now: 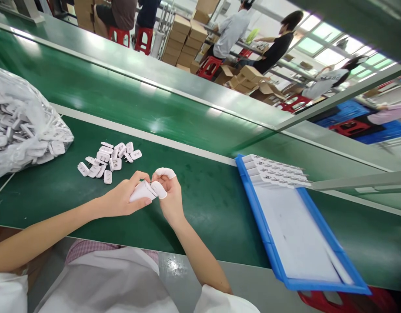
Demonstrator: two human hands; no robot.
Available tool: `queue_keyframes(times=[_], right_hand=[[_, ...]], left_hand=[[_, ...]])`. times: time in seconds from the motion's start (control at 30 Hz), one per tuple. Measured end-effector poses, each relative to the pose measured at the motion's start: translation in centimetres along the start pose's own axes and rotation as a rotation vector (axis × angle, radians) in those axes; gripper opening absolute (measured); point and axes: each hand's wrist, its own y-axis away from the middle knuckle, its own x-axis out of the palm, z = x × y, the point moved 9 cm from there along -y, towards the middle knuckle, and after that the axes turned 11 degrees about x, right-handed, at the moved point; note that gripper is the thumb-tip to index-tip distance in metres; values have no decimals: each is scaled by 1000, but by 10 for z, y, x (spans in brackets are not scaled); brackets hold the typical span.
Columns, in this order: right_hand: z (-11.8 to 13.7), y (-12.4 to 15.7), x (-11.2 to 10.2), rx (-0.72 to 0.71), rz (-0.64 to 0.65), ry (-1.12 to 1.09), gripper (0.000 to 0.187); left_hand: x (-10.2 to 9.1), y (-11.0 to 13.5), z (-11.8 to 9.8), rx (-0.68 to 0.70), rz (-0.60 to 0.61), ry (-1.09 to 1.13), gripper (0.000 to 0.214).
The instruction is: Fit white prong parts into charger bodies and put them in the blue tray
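Observation:
My left hand [124, 198] is closed around a small white plastic part [142, 190] just above the green belt [203, 204]. My right hand [168, 191], with white finger cots on two fingertips, pinches the same part from the right. Both hands meet at the belt's near middle. A loose pile of several small white parts [107, 161] lies on the belt just left of and beyond my left hand.
A clear plastic bag [21, 126] full of white parts sits at the far left. A blue tray [295, 230] with rows of white parts along its far end lies to the right. Other people sit among cardboard boxes [184, 39] and red stools beyond the line.

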Motion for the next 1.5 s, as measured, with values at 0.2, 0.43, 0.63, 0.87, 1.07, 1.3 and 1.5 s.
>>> queue_keyframes(times=[0.2, 0.43, 0.63, 0.87, 1.07, 1.3, 1.5], right_hand=[[12, 17, 11, -338, 38, 196, 40], [18, 31, 27, -614, -60, 662, 71], [29, 33, 18, -645, 53, 544, 64], [27, 21, 17, -474, 308, 431, 63], [20, 24, 22, -465, 266, 377, 56], [30, 38, 15, -769, -53, 551, 29], [15, 28, 18, -865, -91, 775, 31]], left_hand=[[-14, 1, 0, 50, -170, 153, 41], [-4, 0, 3, -45, -185, 412, 43], [-14, 1, -15, 107, 77, -183, 62], [-22, 5, -40, 396, 92, -574, 40], [-16, 9, -51, 574, -53, -643, 27], [5, 4, -37, 436, -78, -697, 26], [6, -3, -10, 242, 14, -678, 29]])
